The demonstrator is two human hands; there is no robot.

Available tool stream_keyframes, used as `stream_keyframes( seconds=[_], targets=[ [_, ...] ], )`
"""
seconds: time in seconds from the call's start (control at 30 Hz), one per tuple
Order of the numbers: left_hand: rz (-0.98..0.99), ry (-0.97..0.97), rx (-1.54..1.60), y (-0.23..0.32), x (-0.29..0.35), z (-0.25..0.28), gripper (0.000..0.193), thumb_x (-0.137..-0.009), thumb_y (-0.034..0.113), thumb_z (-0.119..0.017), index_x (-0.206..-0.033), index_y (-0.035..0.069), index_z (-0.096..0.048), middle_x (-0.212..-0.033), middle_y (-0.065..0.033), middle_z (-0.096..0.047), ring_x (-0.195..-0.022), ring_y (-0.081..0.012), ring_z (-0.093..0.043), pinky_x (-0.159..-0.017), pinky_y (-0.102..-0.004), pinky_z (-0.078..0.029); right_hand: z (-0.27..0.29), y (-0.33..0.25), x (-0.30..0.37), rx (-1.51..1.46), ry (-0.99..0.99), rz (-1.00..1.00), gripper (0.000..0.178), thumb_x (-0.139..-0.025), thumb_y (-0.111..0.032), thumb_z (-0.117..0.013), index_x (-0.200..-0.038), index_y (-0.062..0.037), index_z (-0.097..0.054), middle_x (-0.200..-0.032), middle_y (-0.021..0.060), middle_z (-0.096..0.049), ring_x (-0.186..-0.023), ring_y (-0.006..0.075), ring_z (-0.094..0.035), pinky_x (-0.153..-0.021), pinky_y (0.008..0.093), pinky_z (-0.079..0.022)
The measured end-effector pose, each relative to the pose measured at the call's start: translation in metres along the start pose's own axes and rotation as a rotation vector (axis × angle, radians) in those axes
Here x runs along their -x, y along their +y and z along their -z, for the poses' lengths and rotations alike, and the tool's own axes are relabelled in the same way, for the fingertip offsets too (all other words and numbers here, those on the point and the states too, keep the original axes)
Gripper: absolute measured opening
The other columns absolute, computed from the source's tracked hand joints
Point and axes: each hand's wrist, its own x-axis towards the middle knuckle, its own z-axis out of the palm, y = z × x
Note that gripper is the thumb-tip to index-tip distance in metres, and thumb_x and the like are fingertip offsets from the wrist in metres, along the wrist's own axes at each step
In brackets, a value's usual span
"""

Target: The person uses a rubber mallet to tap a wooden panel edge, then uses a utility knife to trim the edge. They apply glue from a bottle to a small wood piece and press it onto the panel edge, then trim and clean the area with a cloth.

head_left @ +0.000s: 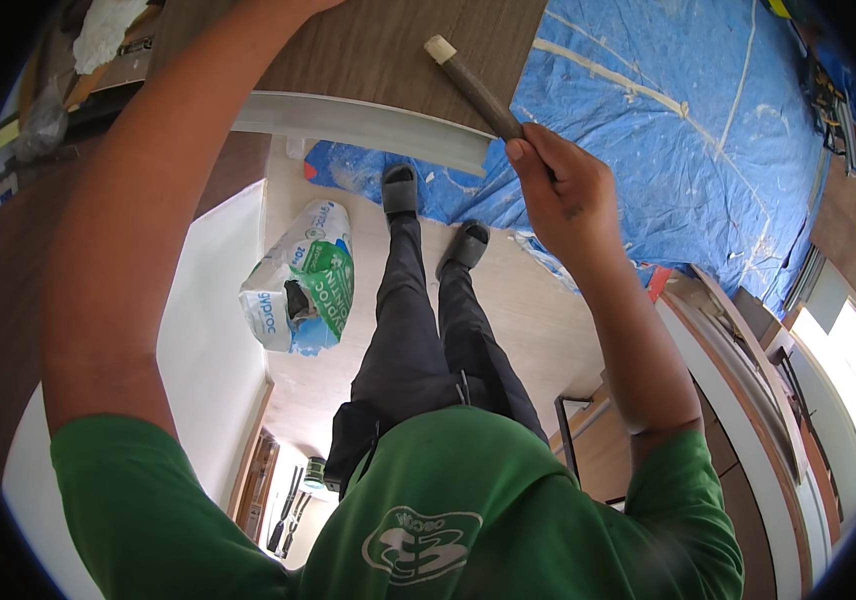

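Observation:
My right hand [570, 192] is closed round one end of a dark brown stick [473, 88] with a pale, blunt tip. The stick slants up and to the left across a brown wood-grain board [348, 65]; whether it touches the board I cannot tell. Along the board's near side runs a grey-white edge strip [363, 125]. My left arm reaches up over the board's left part. Only a sliver of my left hand [322, 4] shows at the top border, and its fingers are hidden.
A blue sheet [688, 130] with whitish streaks covers the floor at right. A crumpled white and green bag [300, 280] lies left of my feet, by a white panel [210, 330]. Boards [738, 330] lean at the right. A clear plastic bag [43, 122] is at far left.

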Motion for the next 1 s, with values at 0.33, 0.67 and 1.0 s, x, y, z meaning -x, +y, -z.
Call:
stream_keyframes(
  seconds=[0.33, 0.67, 1.0],
  targets=[
    [-0.012, 0.034, 0.003, -0.005, 0.0, -0.005, 0.075, -0.105, 0.054, -0.047, -0.159, 0.002, -0.04, -0.168, -0.0181, -0.035, -0.158, -0.0331, -0.026, -0.132, -0.047, -0.016, 0.005, 0.008, 0.022, -0.085, 0.03, -0.094, 0.015, -0.102, -0.013, -0.067, -0.095, -0.0001, -0.066, -0.069, 0.0121, -0.056, -0.059, 0.0215, -0.052, -0.058, 0.035, -0.044],
    [-0.016, 0.024, -0.024, 0.003, 0.003, 0.001, 0.075, -0.106, 0.054, -0.046, -0.159, 0.001, -0.039, -0.169, -0.0186, -0.034, -0.159, -0.0327, -0.026, -0.132, -0.047, -0.016, 0.006, 0.016, 0.014, 0.007, -0.014, 0.024, 0.015, -0.103, -0.012, -0.068, -0.103, 0.003, -0.069, -0.07, 0.0032, -0.052, -0.064, 0.009, -0.044, -0.058, 0.029, -0.04],
    [-0.03, 0.039, -0.007, -0.004, -0.013, -0.01, 0.072, -0.107, 0.05, -0.048, -0.158, 0.001, -0.04, -0.167, -0.0196, -0.036, -0.157, -0.0351, -0.028, -0.13, -0.0478, -0.019, 0.005, 0.013, 0.004, -0.136, 0.009, -0.056, 0.018, -0.102, -0.013, -0.065, -0.09, 0.0002, -0.063, -0.068, 0.0132, -0.055, -0.058, 0.0261, -0.052, -0.057, 0.0391, -0.042]
  ],
)
